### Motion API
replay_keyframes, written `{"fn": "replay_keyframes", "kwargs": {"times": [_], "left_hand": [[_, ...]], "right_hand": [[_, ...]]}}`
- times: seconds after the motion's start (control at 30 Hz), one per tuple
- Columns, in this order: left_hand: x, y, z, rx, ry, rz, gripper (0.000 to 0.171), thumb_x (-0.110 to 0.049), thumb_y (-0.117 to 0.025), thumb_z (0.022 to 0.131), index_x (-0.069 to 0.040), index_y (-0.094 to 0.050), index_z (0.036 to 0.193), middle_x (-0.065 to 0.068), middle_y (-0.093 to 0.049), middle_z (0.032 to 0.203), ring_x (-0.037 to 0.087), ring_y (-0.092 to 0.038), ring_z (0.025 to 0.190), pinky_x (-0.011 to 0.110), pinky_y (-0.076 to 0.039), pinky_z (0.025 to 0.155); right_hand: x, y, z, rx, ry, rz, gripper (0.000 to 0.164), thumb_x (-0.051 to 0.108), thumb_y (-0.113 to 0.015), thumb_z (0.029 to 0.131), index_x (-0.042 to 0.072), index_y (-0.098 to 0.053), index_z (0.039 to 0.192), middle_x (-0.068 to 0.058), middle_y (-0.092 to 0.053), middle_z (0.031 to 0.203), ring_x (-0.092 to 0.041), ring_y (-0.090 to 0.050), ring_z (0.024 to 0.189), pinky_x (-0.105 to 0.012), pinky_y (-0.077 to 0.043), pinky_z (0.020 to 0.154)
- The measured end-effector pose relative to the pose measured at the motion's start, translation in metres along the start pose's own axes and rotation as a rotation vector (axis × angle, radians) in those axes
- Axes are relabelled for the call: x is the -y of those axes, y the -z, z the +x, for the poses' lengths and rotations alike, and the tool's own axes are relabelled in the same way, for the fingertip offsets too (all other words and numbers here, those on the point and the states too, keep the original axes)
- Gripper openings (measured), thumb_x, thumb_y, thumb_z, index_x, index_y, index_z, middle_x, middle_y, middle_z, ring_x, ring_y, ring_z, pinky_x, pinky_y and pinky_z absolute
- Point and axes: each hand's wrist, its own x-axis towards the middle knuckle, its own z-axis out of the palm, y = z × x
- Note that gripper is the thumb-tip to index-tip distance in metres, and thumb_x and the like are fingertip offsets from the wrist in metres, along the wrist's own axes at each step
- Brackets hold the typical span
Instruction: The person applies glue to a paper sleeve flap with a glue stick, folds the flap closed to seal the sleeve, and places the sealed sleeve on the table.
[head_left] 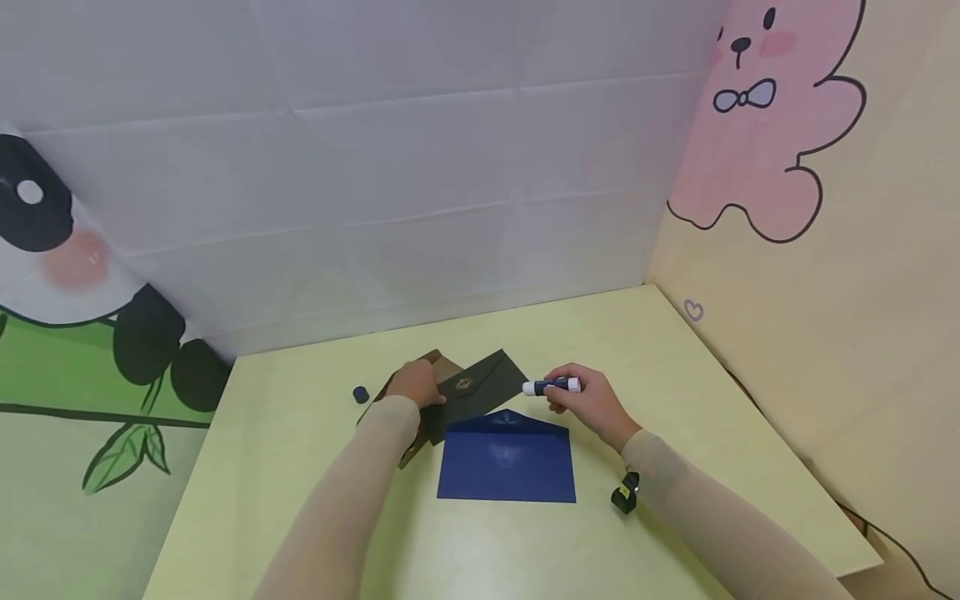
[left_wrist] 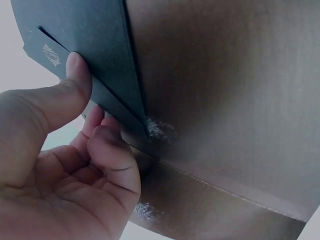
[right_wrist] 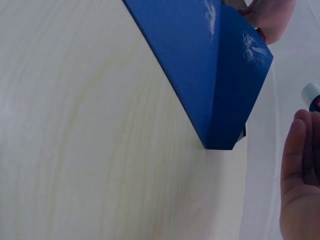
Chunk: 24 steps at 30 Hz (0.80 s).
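My left hand (head_left: 414,385) pinches a dark green envelope (head_left: 487,386) near its left end, thumb on top and curled fingers below. The envelope's flap is folded down and bears a small gold print. Beneath it lies an opened brown envelope (left_wrist: 225,100), with white glue smears at its fold and flap. My right hand (head_left: 592,406) grips a glue stick (head_left: 538,387) with its white end pointing left, at the green envelope's right corner. Nearer to me lies a blue envelope (head_left: 506,471), flap raised; the right wrist view shows white smears on it.
A dark blue cap (head_left: 361,394) stands on the pale wooden table (head_left: 300,500), left of the left hand. A black wrist strap (head_left: 626,493) hangs by the right sleeve. A white fabric backdrop (head_left: 450,167) closes off the far edge, and a cream wall (head_left: 862,333) the right.
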Motion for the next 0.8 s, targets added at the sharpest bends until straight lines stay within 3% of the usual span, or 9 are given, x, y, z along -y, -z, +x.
{"fn": "replay_keyframes", "kwargs": {"times": [0.23,0.43,0.5,0.57,0.67,0.73,0.8], "left_hand": [[0.004,-0.002,0.006,0.039,0.036,-0.033,0.028,-0.019,-0.094,0.103,-0.006,-0.076,0.086,0.006,-0.071,0.089,0.022,-0.06,0.082,0.046,-0.06,0.087],[0.006,0.002,0.006,0.065,0.014,-0.001,0.026,-0.026,-0.094,0.102,-0.003,-0.082,0.102,0.009,-0.078,0.1,0.023,-0.065,0.087,0.045,-0.06,0.086],[0.007,0.007,0.006,0.077,-0.002,0.005,0.026,-0.028,-0.093,0.103,-0.004,-0.084,0.103,0.006,-0.077,0.096,0.021,-0.064,0.085,0.043,-0.058,0.084],[0.007,0.014,0.007,0.096,-0.02,-0.02,0.027,-0.027,-0.092,0.104,-0.007,-0.081,0.092,0.001,-0.068,0.083,0.018,-0.058,0.079,0.038,-0.053,0.078],[0.006,0.027,0.007,0.125,-0.054,-0.08,0.047,-0.026,-0.087,0.108,-0.013,-0.062,0.07,-0.006,-0.046,0.066,0.013,-0.042,0.066,0.033,-0.04,0.069],[0.004,0.034,0.006,0.142,-0.063,-0.133,0.06,-0.025,-0.083,0.111,-0.018,-0.047,0.063,-0.008,-0.034,0.062,0.011,-0.033,0.062,0.032,-0.034,0.065],[0.002,0.041,0.005,0.145,-0.077,-0.171,0.061,-0.025,-0.078,0.114,-0.02,-0.042,0.065,-0.008,-0.032,0.063,0.012,-0.031,0.062,0.031,-0.033,0.065]], "right_hand": [[0.0,0.003,0.0,-0.003,0.012,0.015,0.027,0.017,-0.081,0.113,0.0,-0.077,0.134,-0.028,-0.083,0.117,-0.019,-0.079,0.092,-0.024,-0.068,0.089],[-0.001,0.004,-0.001,-0.009,0.006,0.013,0.025,0.017,-0.081,0.113,0.002,-0.077,0.133,-0.027,-0.083,0.117,-0.019,-0.079,0.093,-0.025,-0.068,0.089],[-0.001,0.005,-0.001,-0.014,0.003,0.017,0.024,0.018,-0.081,0.113,0.004,-0.078,0.132,-0.029,-0.082,0.118,-0.02,-0.078,0.093,-0.026,-0.068,0.088],[0.0,0.007,-0.002,-0.02,0.002,0.02,0.024,0.018,-0.081,0.113,0.004,-0.078,0.132,-0.03,-0.082,0.118,-0.02,-0.078,0.093,-0.026,-0.068,0.088],[0.0,0.009,-0.002,-0.028,0.003,0.021,0.024,0.018,-0.081,0.113,0.004,-0.078,0.132,-0.031,-0.082,0.118,-0.021,-0.078,0.093,-0.026,-0.068,0.088],[-0.001,0.011,-0.002,-0.026,0.001,0.021,0.025,0.018,-0.081,0.113,0.004,-0.078,0.133,-0.032,-0.082,0.119,-0.022,-0.078,0.093,-0.025,-0.068,0.088],[-0.001,0.013,-0.003,-0.024,-0.002,0.019,0.026,0.019,-0.081,0.113,0.004,-0.078,0.133,-0.034,-0.081,0.119,-0.022,-0.079,0.093,-0.025,-0.068,0.089]]}}
